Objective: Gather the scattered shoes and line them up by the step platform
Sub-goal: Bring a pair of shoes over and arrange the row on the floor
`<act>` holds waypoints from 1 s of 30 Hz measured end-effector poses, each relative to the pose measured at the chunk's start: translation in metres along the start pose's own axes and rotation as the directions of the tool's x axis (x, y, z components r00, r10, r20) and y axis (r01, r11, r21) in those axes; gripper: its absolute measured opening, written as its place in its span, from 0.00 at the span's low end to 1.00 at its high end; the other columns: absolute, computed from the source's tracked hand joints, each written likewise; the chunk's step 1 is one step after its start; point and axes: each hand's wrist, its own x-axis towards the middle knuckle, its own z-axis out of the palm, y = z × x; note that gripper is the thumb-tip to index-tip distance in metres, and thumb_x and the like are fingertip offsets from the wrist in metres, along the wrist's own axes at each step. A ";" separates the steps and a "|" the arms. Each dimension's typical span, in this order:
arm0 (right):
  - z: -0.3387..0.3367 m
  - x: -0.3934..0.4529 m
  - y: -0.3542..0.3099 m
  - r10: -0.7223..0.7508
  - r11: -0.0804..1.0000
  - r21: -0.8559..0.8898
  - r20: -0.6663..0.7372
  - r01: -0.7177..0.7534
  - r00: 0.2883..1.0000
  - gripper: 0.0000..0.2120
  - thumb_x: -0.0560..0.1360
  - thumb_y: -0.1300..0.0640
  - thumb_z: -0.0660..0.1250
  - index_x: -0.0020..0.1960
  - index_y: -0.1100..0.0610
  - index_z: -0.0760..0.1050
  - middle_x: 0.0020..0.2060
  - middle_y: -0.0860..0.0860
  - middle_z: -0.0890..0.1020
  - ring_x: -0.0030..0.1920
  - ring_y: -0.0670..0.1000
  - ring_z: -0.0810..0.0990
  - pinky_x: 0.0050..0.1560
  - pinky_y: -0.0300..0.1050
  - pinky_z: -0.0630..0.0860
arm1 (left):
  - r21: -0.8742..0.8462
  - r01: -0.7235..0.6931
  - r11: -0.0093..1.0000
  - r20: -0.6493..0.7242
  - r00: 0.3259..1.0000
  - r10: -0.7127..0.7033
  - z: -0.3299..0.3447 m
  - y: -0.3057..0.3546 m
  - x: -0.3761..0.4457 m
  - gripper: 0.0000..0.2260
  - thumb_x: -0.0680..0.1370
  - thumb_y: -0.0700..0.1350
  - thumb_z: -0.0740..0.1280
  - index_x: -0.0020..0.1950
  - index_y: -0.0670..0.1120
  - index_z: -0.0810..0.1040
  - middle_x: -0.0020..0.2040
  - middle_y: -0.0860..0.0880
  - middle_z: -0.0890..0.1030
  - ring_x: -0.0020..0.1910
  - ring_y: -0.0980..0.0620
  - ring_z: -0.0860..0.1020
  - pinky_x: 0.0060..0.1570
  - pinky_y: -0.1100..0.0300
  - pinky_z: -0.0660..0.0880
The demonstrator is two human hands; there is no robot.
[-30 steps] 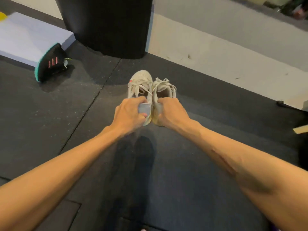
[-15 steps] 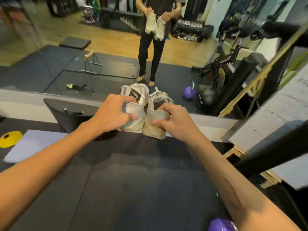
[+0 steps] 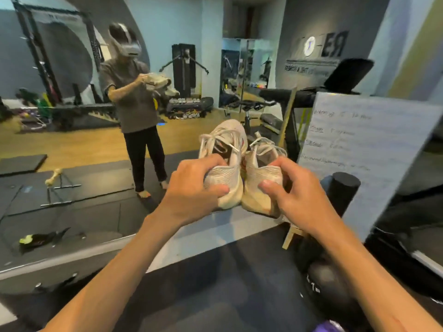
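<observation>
The left hand point(image 3: 191, 188) grips the heel of the left shoe point(image 3: 224, 164), fingers curled over the collar and thumb pressed under the heel. The right hand point(image 3: 297, 195) holds the right shoe point(image 3: 262, 178) the same way, fingers hooked on the heel rim, thumb against the back. Both pale knit sneakers are held up in the air in front of the person, heels toward the camera, toes pointing away, touching side by side between the two hands, laces loose. Just beyond them stands a wall mirror point(image 3: 72, 144) that reflects the person holding the pair. To the right leans a whiteboard point(image 3: 374, 149) with handwriting, a black foam roller point(image 3: 342, 190) near its lower edge. Below lies the dark rubber floor point(image 3: 203, 295).
</observation>
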 end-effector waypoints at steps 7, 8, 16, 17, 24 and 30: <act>-0.064 -0.053 -0.002 0.074 0.980 -0.171 -0.165 -0.102 0.984 0.05 0.75 0.57 0.70 0.48 0.54 0.75 0.34 0.44 0.77 0.35 0.44 0.74 0.33 0.32 0.67 | -0.175 -0.200 0.964 0.119 0.968 0.222 0.048 0.048 0.020 0.11 0.65 0.48 0.69 0.47 0.50 0.78 0.37 0.57 0.78 0.35 0.57 0.74 0.36 0.58 0.68; -0.076 -0.063 -0.002 0.091 0.972 -0.199 -0.190 -0.129 0.978 0.05 0.75 0.58 0.70 0.48 0.55 0.75 0.32 0.44 0.77 0.34 0.44 0.74 0.32 0.32 0.67 | -0.201 -0.232 0.952 0.133 0.956 0.261 0.057 0.059 0.021 0.11 0.66 0.48 0.69 0.46 0.49 0.78 0.36 0.58 0.77 0.34 0.58 0.73 0.35 0.59 0.66; -0.188 -0.165 0.001 0.202 0.853 -0.382 -0.388 -0.356 0.899 0.06 0.74 0.58 0.70 0.49 0.57 0.75 0.31 0.39 0.73 0.36 0.38 0.73 0.35 0.29 0.66 | -0.425 -0.421 0.801 0.196 0.822 0.535 0.143 0.180 0.012 0.09 0.67 0.47 0.70 0.45 0.49 0.78 0.36 0.58 0.77 0.35 0.58 0.74 0.36 0.60 0.68; -0.203 -0.182 0.003 0.215 0.833 -0.396 -0.413 -0.386 0.885 0.06 0.75 0.58 0.70 0.50 0.57 0.75 0.31 0.40 0.73 0.36 0.39 0.73 0.35 0.30 0.65 | -0.454 -0.432 0.779 0.203 0.801 0.563 0.156 0.199 0.008 0.08 0.67 0.47 0.70 0.45 0.49 0.78 0.36 0.58 0.77 0.35 0.59 0.74 0.35 0.60 0.69; -0.308 -0.310 0.008 0.280 0.693 -0.440 -0.565 -0.571 0.776 0.09 0.75 0.54 0.70 0.53 0.54 0.74 0.38 0.42 0.77 0.42 0.43 0.75 0.37 0.35 0.70 | -0.611 -0.473 0.635 0.228 0.662 0.714 0.245 0.341 -0.043 0.09 0.68 0.48 0.72 0.46 0.53 0.76 0.39 0.57 0.78 0.39 0.57 0.77 0.36 0.60 0.72; -0.386 -0.438 -0.010 0.325 0.534 -0.410 -0.708 -0.740 0.627 0.07 0.74 0.57 0.72 0.49 0.55 0.75 0.34 0.40 0.74 0.35 0.42 0.73 0.34 0.33 0.65 | -0.747 -0.471 0.470 0.207 0.506 0.837 0.315 0.471 -0.121 0.10 0.66 0.50 0.70 0.45 0.52 0.77 0.37 0.58 0.77 0.38 0.54 0.76 0.41 0.51 0.75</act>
